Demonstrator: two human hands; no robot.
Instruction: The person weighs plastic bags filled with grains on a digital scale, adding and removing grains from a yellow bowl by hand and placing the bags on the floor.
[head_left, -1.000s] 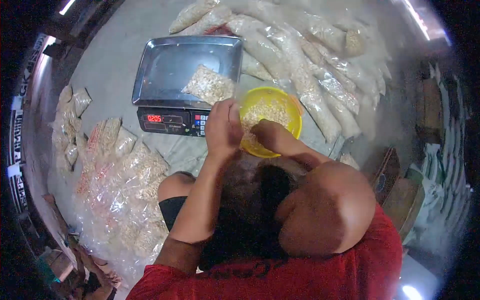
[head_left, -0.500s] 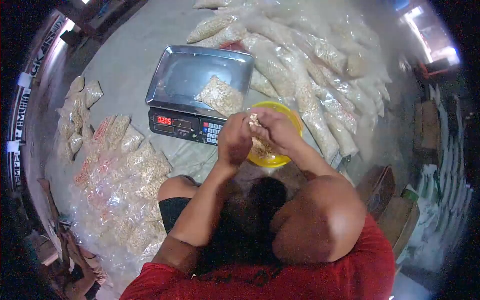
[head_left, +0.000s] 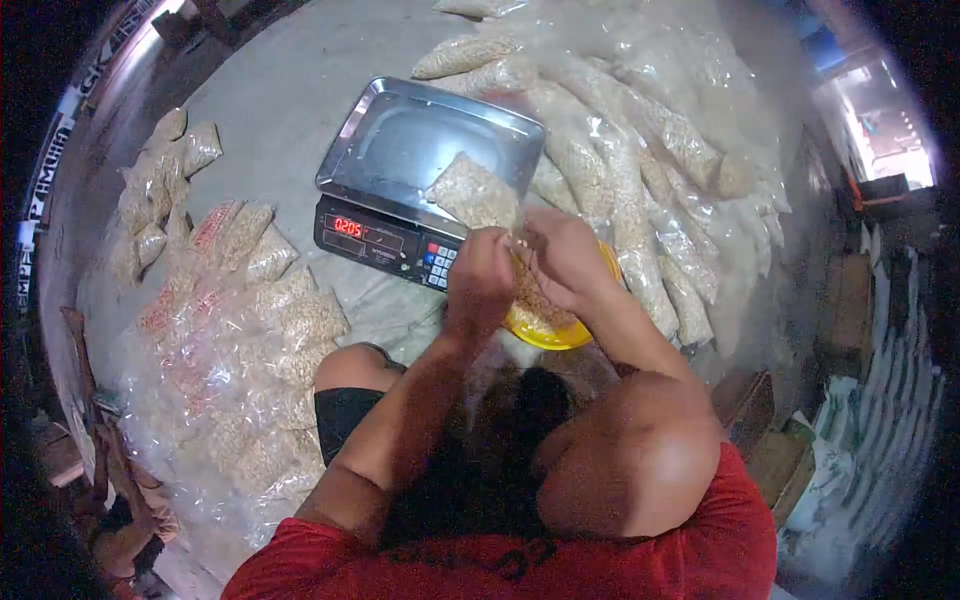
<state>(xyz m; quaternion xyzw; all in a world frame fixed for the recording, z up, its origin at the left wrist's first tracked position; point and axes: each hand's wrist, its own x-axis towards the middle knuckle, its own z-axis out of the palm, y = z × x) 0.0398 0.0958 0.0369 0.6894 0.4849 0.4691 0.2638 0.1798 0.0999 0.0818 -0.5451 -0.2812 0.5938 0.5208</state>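
A clear plastic bag of pale, chip-like pieces lies on the front right part of the metal tray of a digital scale, its near end toward me. My left hand is closed at that near end, fingers pinched on the plastic. Close against it, my right hand is curled with its fingertips at the same end of the bag; its grip is partly hidden. Beneath my hands stands a yellow bowl holding loose pale pieces. The scale's red display reads 0.205.
Filled clear bags are heaped on the floor to my left, with smaller ones beyond. Long filled bags lie at the right and back. Wooden boards stand at the right. Part of another person shows at lower left.
My view has shifted, so the scale and bag appear farther right. My hands stay together above the bowl, the left turned lower, and the pieces seen between my fingers are less visible.
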